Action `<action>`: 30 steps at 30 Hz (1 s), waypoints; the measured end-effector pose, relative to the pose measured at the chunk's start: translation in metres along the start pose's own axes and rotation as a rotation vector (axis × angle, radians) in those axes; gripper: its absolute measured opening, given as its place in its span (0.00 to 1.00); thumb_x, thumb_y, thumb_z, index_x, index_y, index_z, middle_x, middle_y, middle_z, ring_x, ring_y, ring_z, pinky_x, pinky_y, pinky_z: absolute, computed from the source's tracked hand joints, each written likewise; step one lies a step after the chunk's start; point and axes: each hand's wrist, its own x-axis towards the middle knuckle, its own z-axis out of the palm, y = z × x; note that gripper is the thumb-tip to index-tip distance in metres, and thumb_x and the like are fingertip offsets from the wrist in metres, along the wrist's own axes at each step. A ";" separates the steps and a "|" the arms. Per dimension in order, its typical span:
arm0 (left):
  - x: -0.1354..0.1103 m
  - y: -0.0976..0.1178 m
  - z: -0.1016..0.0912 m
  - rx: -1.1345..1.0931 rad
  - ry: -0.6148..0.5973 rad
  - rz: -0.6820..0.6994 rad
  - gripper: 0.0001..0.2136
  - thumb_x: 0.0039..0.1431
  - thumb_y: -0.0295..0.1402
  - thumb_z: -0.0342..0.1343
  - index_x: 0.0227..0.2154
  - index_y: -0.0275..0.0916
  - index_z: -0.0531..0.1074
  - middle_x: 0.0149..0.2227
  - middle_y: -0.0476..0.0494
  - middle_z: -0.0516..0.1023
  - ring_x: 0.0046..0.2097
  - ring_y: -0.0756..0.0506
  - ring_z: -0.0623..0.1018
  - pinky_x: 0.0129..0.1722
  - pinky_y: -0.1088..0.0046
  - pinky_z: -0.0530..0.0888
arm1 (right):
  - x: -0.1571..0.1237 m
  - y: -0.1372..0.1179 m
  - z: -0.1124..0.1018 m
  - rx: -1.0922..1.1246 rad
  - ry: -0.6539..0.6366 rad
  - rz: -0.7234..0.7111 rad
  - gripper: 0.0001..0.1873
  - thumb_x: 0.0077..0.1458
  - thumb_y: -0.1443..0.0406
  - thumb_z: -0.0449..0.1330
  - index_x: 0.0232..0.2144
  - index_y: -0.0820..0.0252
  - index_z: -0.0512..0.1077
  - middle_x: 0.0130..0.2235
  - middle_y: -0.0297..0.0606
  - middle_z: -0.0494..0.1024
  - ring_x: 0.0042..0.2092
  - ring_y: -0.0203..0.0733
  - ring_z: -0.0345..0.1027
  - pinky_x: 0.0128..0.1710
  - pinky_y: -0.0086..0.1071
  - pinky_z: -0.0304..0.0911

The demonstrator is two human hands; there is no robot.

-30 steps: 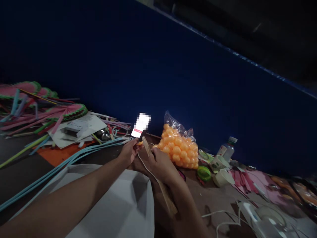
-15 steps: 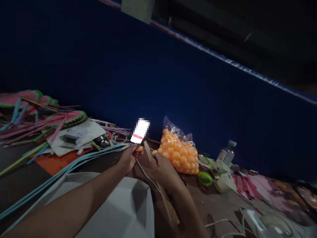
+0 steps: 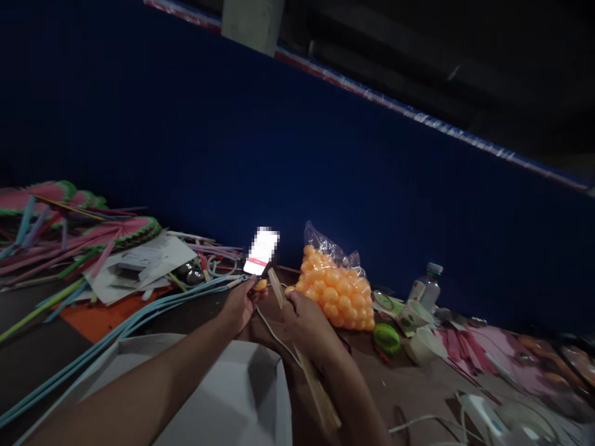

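Between the fingertips of my left hand (image 3: 239, 308) is a small orange plastic ball (image 3: 261, 285); whether it is whole or half is too small to tell. My right hand (image 3: 305, 319) is closed around a long tan bundle of what look like thin wooden sticks (image 3: 320, 396), which slants from the upper left down past my wrist. Just beyond my left hand stands a lit phone (image 3: 260, 251). A clear plastic bag of orange balls (image 3: 337, 291) sits right behind my right hand. Below my forearms lies a shallow white box (image 3: 218, 390).
At left are light-blue sticks (image 3: 153, 306), watermelon-patterned paper fans (image 3: 125, 229) and white paper (image 3: 171, 253). To the right stand a green striped ball (image 3: 387, 339), paper cups (image 3: 425, 347) and a bottle (image 3: 427, 288). A white cable and a power strip (image 3: 483, 418) lie lower right. A dark blue partition rises behind.
The camera view has tilted slightly, so the scene sits a little lower. Both hands keep their holds, with almost no movement against the table.
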 end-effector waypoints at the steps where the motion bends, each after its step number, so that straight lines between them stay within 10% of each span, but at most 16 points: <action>1: 0.000 0.000 0.000 0.004 -0.005 -0.001 0.03 0.57 0.25 0.55 0.29 0.32 0.71 0.27 0.43 0.77 0.27 0.51 0.77 0.29 0.76 0.77 | 0.000 0.000 0.000 0.006 0.005 0.002 0.14 0.60 0.61 0.45 0.32 0.59 0.68 0.32 0.38 0.75 0.33 0.38 0.65 0.29 0.29 0.51; 30: -0.007 0.008 0.005 0.019 -0.037 -0.045 0.08 0.61 0.27 0.50 0.30 0.30 0.72 0.27 0.42 0.77 0.27 0.51 0.77 0.29 0.77 0.77 | -0.008 -0.011 -0.020 0.050 0.025 0.030 0.12 0.59 0.64 0.48 0.32 0.61 0.70 0.29 0.37 0.74 0.32 0.37 0.65 0.30 0.28 0.52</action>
